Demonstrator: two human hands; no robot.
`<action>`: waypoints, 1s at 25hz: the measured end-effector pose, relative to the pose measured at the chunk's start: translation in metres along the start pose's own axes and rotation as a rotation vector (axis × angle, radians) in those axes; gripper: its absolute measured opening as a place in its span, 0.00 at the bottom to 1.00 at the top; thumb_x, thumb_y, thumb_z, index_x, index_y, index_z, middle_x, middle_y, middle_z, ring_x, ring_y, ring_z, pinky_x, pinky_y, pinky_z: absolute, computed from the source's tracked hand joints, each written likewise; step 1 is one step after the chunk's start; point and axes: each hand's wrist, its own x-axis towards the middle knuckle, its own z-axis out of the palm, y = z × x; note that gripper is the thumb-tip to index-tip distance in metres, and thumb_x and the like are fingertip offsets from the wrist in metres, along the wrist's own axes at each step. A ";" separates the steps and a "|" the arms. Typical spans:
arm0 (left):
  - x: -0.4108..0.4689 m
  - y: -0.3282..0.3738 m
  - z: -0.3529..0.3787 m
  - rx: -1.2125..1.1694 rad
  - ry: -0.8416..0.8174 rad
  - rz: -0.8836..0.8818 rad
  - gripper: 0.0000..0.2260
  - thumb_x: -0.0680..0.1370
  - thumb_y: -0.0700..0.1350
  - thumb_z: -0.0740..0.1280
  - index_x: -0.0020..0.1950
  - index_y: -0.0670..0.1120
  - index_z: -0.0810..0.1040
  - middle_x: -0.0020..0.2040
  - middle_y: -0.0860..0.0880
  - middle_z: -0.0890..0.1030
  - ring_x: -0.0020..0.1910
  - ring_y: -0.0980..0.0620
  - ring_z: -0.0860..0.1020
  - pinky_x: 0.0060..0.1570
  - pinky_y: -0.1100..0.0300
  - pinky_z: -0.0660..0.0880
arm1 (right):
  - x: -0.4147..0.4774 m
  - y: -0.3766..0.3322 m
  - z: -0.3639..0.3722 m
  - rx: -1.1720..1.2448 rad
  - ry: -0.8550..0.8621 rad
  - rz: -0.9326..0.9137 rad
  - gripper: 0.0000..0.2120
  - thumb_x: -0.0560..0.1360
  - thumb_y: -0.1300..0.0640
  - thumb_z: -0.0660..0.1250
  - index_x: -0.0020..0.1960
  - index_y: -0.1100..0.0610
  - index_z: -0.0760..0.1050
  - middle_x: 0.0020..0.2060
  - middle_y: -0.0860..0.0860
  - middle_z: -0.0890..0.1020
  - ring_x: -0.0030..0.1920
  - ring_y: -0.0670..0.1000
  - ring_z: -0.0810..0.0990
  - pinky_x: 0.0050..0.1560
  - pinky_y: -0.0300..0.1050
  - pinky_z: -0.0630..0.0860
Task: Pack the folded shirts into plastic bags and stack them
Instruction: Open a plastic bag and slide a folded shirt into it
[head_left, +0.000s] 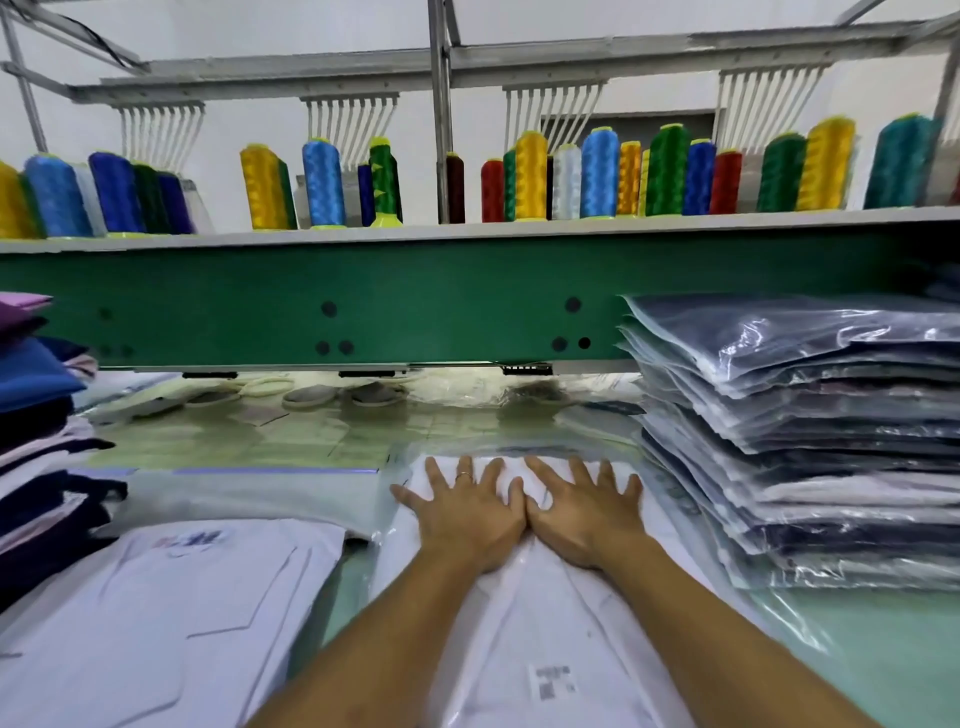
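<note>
A folded white shirt inside a clear plastic bag (550, 654) lies in front of me on the table. My left hand (465, 512) and my right hand (584, 512) press flat on its far end, side by side, fingers spread and straight. Another folded white shirt (171, 613) lies unbagged to the left. A flat pile of empty clear bags (249, 493) sits beyond that shirt. At the right stands a tall stack of bagged shirts (810, 447), mostly dark ones.
A pile of folded unbagged shirts (36, 441) in blue, purple, navy and white rises at the left edge. A green machine beam (415, 301) crosses the back, with a shelf of coloured thread cones (530, 176) above it. Hoops lie under the beam.
</note>
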 end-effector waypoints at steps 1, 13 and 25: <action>0.000 0.000 0.000 -0.001 0.001 -0.018 0.29 0.79 0.66 0.41 0.80 0.62 0.53 0.82 0.52 0.55 0.80 0.37 0.45 0.65 0.21 0.41 | -0.001 0.000 0.000 -0.005 0.008 0.017 0.36 0.72 0.24 0.39 0.78 0.30 0.43 0.82 0.51 0.51 0.80 0.64 0.49 0.74 0.70 0.43; -0.007 -0.036 -0.001 -0.177 0.092 0.020 0.38 0.77 0.74 0.44 0.81 0.54 0.57 0.83 0.48 0.53 0.82 0.46 0.46 0.78 0.44 0.48 | -0.020 0.023 -0.004 0.093 0.314 0.100 0.25 0.82 0.46 0.47 0.68 0.56 0.74 0.66 0.57 0.77 0.67 0.57 0.73 0.67 0.53 0.69; -0.109 -0.020 -0.046 -0.120 -0.018 0.002 0.36 0.79 0.72 0.46 0.83 0.55 0.49 0.84 0.50 0.47 0.81 0.37 0.44 0.74 0.30 0.38 | -0.093 0.001 -0.034 0.115 0.203 -0.063 0.25 0.85 0.48 0.49 0.82 0.49 0.55 0.81 0.55 0.55 0.81 0.58 0.51 0.79 0.59 0.52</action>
